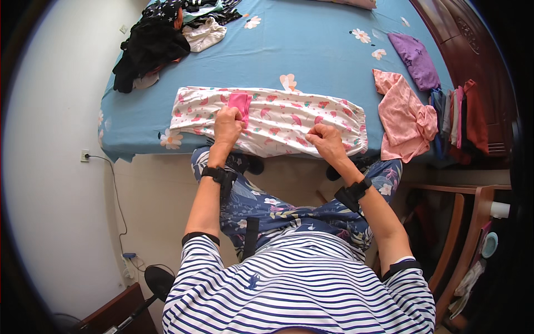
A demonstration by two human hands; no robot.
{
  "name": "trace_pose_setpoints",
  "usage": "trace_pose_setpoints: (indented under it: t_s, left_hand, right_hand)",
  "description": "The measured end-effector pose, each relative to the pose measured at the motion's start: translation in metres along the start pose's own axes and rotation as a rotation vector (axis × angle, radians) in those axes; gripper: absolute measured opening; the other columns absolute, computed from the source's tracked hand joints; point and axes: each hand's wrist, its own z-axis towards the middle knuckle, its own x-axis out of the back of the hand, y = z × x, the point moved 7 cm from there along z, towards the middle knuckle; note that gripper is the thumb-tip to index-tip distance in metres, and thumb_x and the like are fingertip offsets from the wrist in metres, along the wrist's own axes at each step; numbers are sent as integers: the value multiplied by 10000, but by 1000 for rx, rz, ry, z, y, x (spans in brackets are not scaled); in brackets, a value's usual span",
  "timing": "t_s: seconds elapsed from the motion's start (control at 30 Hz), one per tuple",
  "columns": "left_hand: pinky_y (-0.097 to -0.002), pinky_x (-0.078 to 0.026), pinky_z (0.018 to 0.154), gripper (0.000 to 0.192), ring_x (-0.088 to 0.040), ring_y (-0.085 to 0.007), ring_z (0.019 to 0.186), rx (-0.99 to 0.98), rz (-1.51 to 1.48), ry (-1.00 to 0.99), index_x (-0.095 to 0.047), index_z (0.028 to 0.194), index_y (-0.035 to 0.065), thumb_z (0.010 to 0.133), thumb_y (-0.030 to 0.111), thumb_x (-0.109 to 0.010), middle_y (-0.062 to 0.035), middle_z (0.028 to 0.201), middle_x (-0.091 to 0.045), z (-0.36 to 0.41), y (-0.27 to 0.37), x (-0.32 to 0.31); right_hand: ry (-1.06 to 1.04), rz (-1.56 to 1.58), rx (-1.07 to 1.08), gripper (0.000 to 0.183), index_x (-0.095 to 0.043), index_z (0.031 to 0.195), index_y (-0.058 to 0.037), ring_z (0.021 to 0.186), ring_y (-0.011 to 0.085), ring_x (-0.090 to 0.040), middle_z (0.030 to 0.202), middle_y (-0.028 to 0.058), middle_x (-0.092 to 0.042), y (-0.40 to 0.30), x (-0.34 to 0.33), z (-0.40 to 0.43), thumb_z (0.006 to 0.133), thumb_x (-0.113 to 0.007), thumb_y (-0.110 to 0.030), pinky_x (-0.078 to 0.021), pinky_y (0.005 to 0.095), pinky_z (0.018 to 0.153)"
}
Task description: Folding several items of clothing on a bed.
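Note:
White pants with a pink and red umbrella-and-strawberry print [288, 112] lie flat along the near edge of a bed, their gathered elastic end at the right. A pink cuff [240, 102] lies on top of them, left of centre. My left hand [228, 123] has its fingers pinched on this cuff's lower part. Over the right half of the garment is my right hand [327, 140], fingers curled with thumb and forefinger close together; whether it grips any cloth I cannot tell. Both wrists wear black straps.
Across the blue flowered bedsheet [308, 46], a pile of dark clothes [154, 46] lies at the upper left. A pink shirt [404, 117] and a folded purple garment [415, 60] are at the right, beside a row of folded clothes [459, 119]. Below stands a wooden shelf [463, 250].

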Motion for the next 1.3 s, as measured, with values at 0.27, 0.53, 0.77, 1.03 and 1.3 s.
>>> trace_pose_setpoints:
  t_s: [0.27,0.53,0.77,1.03,1.3]
  left_hand:
    - [-426,-467,780,221,-549,-324,908,-52,8,-60,-587,773,53,620,70,-745,-130,878,-551,-9,12,3]
    - [-427,-475,767,96,-567,-341,882,16,3,22,-585,831,50,736,48,-596,-141,878,-562,-1,6,9]
    - [-437,-465,730,95,-556,-346,854,-51,-130,188,-579,826,42,732,27,-574,-135,867,-555,-22,40,49]
    - [-422,-476,695,124,-565,-337,832,-104,-219,149,-588,844,28,736,39,-648,-130,872,-551,-52,64,61]
    - [-432,-409,938,551,-519,-402,1066,-161,-8,220,-531,1162,-52,704,166,-748,-247,1143,-550,-21,43,26]
  right_hand:
    - [-105,-11,-67,180,-636,740,28,578,168,-565,624,118,-600,-5,-24,7,762,-678,-146,-452,319,558]
    - [-298,197,-245,360,-639,785,17,618,115,-575,691,58,-616,-26,-74,32,833,-660,-340,-470,267,570]
    - [-458,777,-621,474,-567,998,-25,647,143,-620,729,57,-594,-61,-142,50,812,-682,-445,-541,289,586]
    - [-169,763,-196,80,-596,768,25,628,146,-528,707,45,-587,-82,-159,95,697,-603,-11,-421,299,545]
    - [-132,853,130,245,-641,1013,38,695,113,-626,885,69,-670,-177,-53,96,772,-603,61,-532,241,652]
